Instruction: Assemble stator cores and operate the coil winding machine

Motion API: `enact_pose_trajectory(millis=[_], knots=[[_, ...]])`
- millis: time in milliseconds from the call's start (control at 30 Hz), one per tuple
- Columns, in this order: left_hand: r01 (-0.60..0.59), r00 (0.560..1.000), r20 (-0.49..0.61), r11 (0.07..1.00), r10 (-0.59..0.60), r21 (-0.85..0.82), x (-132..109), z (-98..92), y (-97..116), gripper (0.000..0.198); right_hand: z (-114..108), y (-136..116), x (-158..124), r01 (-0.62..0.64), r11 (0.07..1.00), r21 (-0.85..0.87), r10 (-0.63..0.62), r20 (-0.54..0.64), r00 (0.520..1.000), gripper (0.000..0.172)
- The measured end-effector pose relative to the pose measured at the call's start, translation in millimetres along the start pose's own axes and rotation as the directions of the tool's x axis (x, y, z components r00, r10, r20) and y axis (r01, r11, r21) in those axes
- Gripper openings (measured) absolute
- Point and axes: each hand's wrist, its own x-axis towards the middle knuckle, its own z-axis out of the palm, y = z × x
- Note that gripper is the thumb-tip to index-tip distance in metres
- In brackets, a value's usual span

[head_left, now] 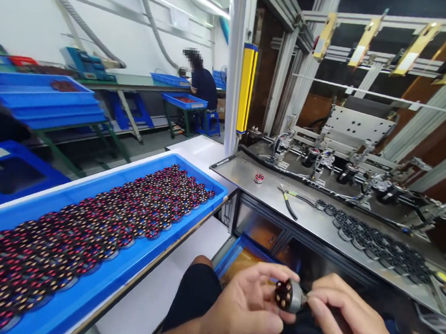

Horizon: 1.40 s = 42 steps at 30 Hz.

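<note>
Above my lap, my left hand (248,305) has its fingers around a small motor part (294,297), a grey metal cup with a dark face and copper windings turned to the left. My right hand (346,315) pinches at the part's right end, where a small shaft or tip shows; the exact contact is hard to make out. To the left stands a long blue tray (187,231) holding many similar round parts (118,220) with red and copper windings. Dark ring-shaped parts (372,238) lie in rows on the metal worktop to the right.
Cutting pliers (289,203) and a single red-wound part (259,178) lie on the metal worktop (242,168). Behind them is a machine with clamps (347,161). A yellow light-curtain post (246,89) stands at its left. A person (204,83) sits at a far bench.
</note>
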Motion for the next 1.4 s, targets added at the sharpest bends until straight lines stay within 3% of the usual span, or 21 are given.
enact_pose_trajectory(millis=[67,100,167,233,300,367,500,600,667,700,767,833,867,900,933,1000,1067,1200,1267,1400], knots=[[-0.088,0.995,-0.060,0.994,0.084,-0.064,3,3.5,6,0.043,1,-1,3,-0.041,0.999,0.032,0.042,-0.038,0.998,0.014],[-0.077,0.995,-0.063,0.993,0.071,-0.092,5,3.9,7,0.042,2,-2,4,-0.050,0.997,0.059,0.052,-0.038,0.998,0.016],[0.090,0.996,-0.001,0.988,-0.091,-0.121,10,1.7,5,0.043,2,-1,4,-0.031,0.992,0.119,0.033,-0.015,0.999,0.016],[0.349,0.934,0.119,0.933,-0.338,-0.089,13,-2.9,-2,0.054,1,-1,3,0.009,0.986,0.167,-0.011,0.008,1.000,0.015],[0.469,0.868,0.197,0.883,-0.455,-0.031,15,-6.5,-8,0.058,-2,0,2,0.046,0.984,0.173,-0.051,0.022,0.998,0.015],[0.413,0.893,0.188,0.911,-0.408,0.015,14,-6.0,-11,0.049,-5,0,1,0.073,0.989,0.130,-0.078,0.027,0.997,0.016],[0.168,0.984,0.046,0.985,-0.170,0.048,9,7.0,-3,0.031,-8,-3,-1,0.035,0.999,0.026,-0.033,-0.062,0.998,0.016],[-0.032,0.999,-0.024,0.999,0.031,-0.017,8,15.5,6,0.043,-6,-5,0,-0.036,0.998,0.043,0.041,-0.129,0.991,0.015],[-0.068,0.997,-0.040,0.996,0.066,-0.062,11,15.3,6,0.042,-4,-5,1,-0.037,0.994,0.107,0.050,-0.115,0.992,0.016],[-0.017,0.999,-0.034,0.998,0.015,-0.067,13,13.3,5,0.038,-4,-4,2,-0.025,0.990,0.141,0.039,-0.098,0.994,0.016],[0.213,0.977,0.035,0.976,-0.212,-0.051,17,6.9,-1,0.040,-5,-2,1,0.009,0.982,0.187,0.002,-0.059,0.998,0.016],[0.449,0.881,0.167,0.893,-0.442,-0.004,19,0.8,-7,0.056,-6,0,-1,0.031,0.980,0.196,-0.025,-0.031,0.999,0.015],[0.499,0.844,0.214,0.866,-0.492,0.023,19,-1.0,-10,0.059,-7,1,-2,0.036,0.981,0.191,-0.032,-0.026,0.999,0.015],[0.496,0.840,0.228,0.867,-0.493,0.045,19,-1.5,-11,0.057,-8,2,-3,0.039,0.982,0.184,-0.034,-0.028,0.999,0.015],[0.456,0.863,0.213,0.887,-0.459,0.064,18,-0.8,-12,0.052,-8,2,-4,0.039,0.983,0.177,-0.033,-0.036,0.999,0.014],[0.310,0.940,0.118,0.946,-0.321,0.097,15,3.6,-10,0.039,-9,2,-4,0.007,0.987,0.162,0.004,-0.069,0.998,0.014],[0.157,0.986,0.031,0.977,-0.164,0.147,12,9.0,-7,0.033,-8,2,-3,-0.041,0.988,0.149,0.058,-0.108,0.993,0.014],[-0.111,0.993,-0.013,0.969,0.116,0.222,10,13.1,-6,0.046,-6,1,-1,-0.083,0.985,0.149,0.106,-0.154,0.982,0.018],[-0.137,0.990,0.007,0.957,0.139,0.257,10,11.5,-7,0.047,-5,3,0,-0.068,0.982,0.174,0.094,-0.148,0.985,0.019],[-0.024,0.999,0.048,0.966,0.011,0.259,11,8.0,-9,0.039,-6,6,-2,-0.008,0.982,0.187,0.034,-0.134,0.990,0.016]])
